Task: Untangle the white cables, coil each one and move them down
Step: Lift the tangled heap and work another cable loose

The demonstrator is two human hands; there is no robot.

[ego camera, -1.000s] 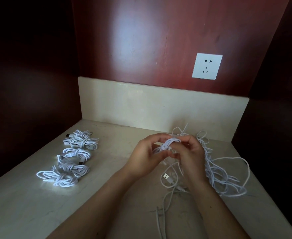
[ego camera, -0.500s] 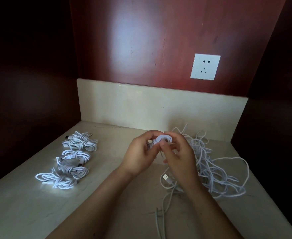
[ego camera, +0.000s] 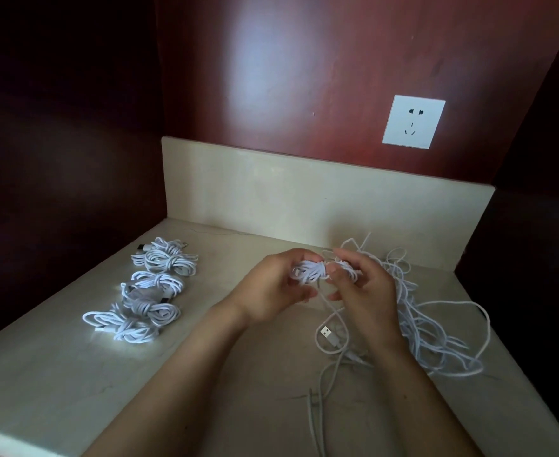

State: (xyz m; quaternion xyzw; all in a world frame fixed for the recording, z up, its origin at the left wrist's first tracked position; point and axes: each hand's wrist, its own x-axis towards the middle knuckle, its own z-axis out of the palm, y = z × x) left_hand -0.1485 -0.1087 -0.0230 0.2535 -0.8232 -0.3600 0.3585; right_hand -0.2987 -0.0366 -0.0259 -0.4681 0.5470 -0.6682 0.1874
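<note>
Both hands, left [ego camera: 273, 288] and right [ego camera: 363, 285], grip the coiled cable [ego camera: 314, 271] above the counter [ego camera: 57, 374]; tangled cables [ego camera: 436, 338] crowd its right edge.

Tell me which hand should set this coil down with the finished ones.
Left, probably. The left hand grips the coil and is on the side where the finished coils lie. The right hand, also holding the coil, is over by the tangled pile, farther from that row.
</note>
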